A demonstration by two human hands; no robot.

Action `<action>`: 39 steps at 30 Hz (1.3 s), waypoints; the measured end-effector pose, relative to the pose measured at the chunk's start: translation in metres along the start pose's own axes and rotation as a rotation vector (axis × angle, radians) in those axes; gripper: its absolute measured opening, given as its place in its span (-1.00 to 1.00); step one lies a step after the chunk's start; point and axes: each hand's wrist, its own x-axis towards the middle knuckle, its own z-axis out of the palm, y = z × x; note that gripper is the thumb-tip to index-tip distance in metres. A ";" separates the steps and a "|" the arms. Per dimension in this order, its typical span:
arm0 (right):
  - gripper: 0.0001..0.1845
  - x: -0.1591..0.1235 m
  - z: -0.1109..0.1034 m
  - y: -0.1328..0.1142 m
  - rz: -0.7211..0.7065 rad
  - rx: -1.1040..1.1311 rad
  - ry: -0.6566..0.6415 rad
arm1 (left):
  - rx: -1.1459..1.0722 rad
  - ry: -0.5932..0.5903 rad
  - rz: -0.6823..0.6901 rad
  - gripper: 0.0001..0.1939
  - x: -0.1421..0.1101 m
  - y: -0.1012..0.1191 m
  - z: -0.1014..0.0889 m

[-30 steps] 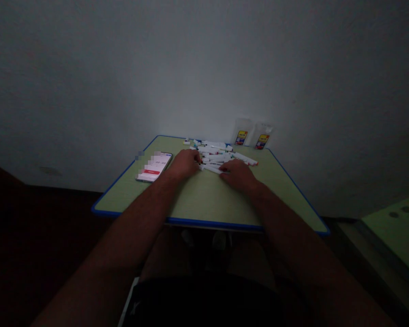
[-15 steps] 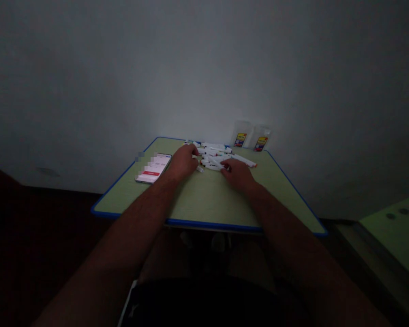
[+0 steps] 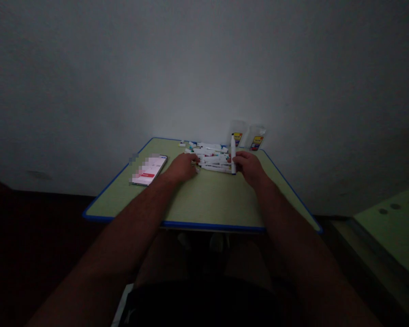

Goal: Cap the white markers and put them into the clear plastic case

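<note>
My right hand (image 3: 248, 165) is closed on a white marker (image 3: 233, 156) with dark ends, pinching it nearly upright above the right side of the pile. Several white markers (image 3: 213, 160) with coloured ends lie in a loose heap between my hands. My left hand (image 3: 185, 167) rests at the left edge of the heap, its fingers curved, with a gap between fingertips and thumb. A small white piece (image 3: 198, 169) lies by the left fingertips; whether they touch it is unclear.
Two clear plastic cases (image 3: 257, 137) with yellow, red and blue labels stand at the back right by the wall. A phone (image 3: 149, 170) with a lit screen lies left of my left hand. A small white piece (image 3: 182, 144) sits at the back. The table (image 3: 211, 204) has a blue edge.
My right hand has lifted a marker from the heap and turned it upright, moving slightly right. My left hand stays beside the heap. The view has shifted slightly.
</note>
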 end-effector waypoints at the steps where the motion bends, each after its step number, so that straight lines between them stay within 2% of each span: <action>1: -0.81 0.000 0.000 -0.001 0.004 0.023 -0.011 | 0.003 0.001 0.008 -0.66 0.000 0.000 0.001; 3: -0.78 -0.001 0.000 -0.001 0.019 0.075 -0.025 | 0.012 -0.023 0.011 -0.65 0.000 0.000 0.001; 7: -0.63 0.000 0.001 0.000 0.059 0.199 -0.048 | 0.075 -0.160 -0.031 -0.62 0.001 0.002 0.000; 10: -0.60 0.001 0.001 0.001 0.070 0.224 -0.062 | 0.110 -0.208 -0.040 -0.63 0.001 0.003 -0.001; 17: -0.66 -0.003 0.000 0.000 0.088 0.212 -0.096 | 0.076 -0.203 0.003 -0.76 0.001 0.002 0.002; 24: -0.64 -0.002 0.001 0.001 0.086 0.177 -0.102 | -0.027 -0.119 -0.007 -0.81 0.003 -0.001 0.006; 28: -0.64 -0.004 0.001 -0.001 0.076 0.186 -0.098 | -0.244 -0.050 -0.044 -0.89 0.005 0.002 0.007; 34: -0.58 -0.006 0.001 -0.002 0.069 0.208 -0.109 | -0.951 -0.030 -0.370 -0.88 0.008 0.017 -0.001; 39: -0.54 -0.009 0.002 -0.003 0.028 0.230 -0.183 | -1.216 -0.049 -0.482 -0.91 0.007 0.022 -0.008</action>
